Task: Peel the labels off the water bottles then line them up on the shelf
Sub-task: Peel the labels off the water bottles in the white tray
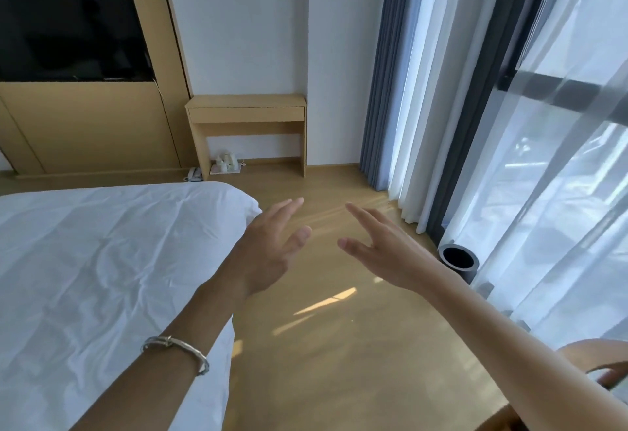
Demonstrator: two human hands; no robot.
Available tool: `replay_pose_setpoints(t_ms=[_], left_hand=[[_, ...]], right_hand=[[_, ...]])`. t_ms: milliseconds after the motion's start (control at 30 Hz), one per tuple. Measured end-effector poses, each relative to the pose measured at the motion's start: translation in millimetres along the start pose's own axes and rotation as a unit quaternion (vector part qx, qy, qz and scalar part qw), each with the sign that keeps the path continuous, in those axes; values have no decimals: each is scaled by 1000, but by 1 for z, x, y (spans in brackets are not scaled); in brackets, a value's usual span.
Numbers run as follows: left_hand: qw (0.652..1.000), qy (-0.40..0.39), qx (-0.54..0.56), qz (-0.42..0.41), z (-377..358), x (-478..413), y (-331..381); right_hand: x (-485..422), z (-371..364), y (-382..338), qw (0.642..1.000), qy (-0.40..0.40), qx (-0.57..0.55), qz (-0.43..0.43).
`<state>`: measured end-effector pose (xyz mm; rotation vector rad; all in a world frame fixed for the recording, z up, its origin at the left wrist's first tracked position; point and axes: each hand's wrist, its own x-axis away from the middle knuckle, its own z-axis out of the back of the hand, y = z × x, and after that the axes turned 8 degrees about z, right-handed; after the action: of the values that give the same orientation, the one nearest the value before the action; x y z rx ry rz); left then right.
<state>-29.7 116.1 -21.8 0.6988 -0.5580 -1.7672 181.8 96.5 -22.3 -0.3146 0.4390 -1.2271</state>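
Currently both hands are out front w/ nothing in them: left hand (pixel 272 247) and right hand (pixel 384 254) have fingers straight and spread, palms turned toward each other, apart w/ a clear gap between. They hang over the floor (pixel 323 345) just off the corner of the bed (pixel 102 277). The left forearm, w/ a silver bracelet (pixel 176 350), crosses the bed's edge. Looks like a ready or reaching pose, not a grip; prob. the very start, hands free bc no bottle is picked up yet.

Water bottles: none in view, so can't say where they are. No label work till they're found.

Beyond the bed's corner, against the wall, stands a wooden shelf (pixel 246 104) w/ a drawer front, prob. the line-up spot. A tray of cups (pixel 226 162) sits under it, w/ a phone (pixel 194 174) on the floor beside. Across the floor from the bed, by the curtains (pixel 380 90), is a black bin (pixel 458 260), handy for peeled labels, I'd guess.
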Motion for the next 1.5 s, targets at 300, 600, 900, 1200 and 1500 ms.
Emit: replay_pose_setpoints(t_ms=[300, 600, 900, 1200, 1500], left_hand=[[1000, -24, 16, -4, 26, -115, -65], [995, -78, 35, -40, -2, -198, -97], [995, -95, 18, -12, -25, -287, -132], [994, -82, -52, 47, -30, -421, -140], [993, -81, -67, 60, -56, -522, -138]], right_hand=[[-112, -39, 1, 999, -11, -16, -35], [-173, -39, 35, 995, 27, 7, -94], [-260, -59, 95, 996, 4, -22, -90], [-408, -38, 181, 998, 2, -64, -24], [-490, -21, 247, 997, -16, -81, -8]])
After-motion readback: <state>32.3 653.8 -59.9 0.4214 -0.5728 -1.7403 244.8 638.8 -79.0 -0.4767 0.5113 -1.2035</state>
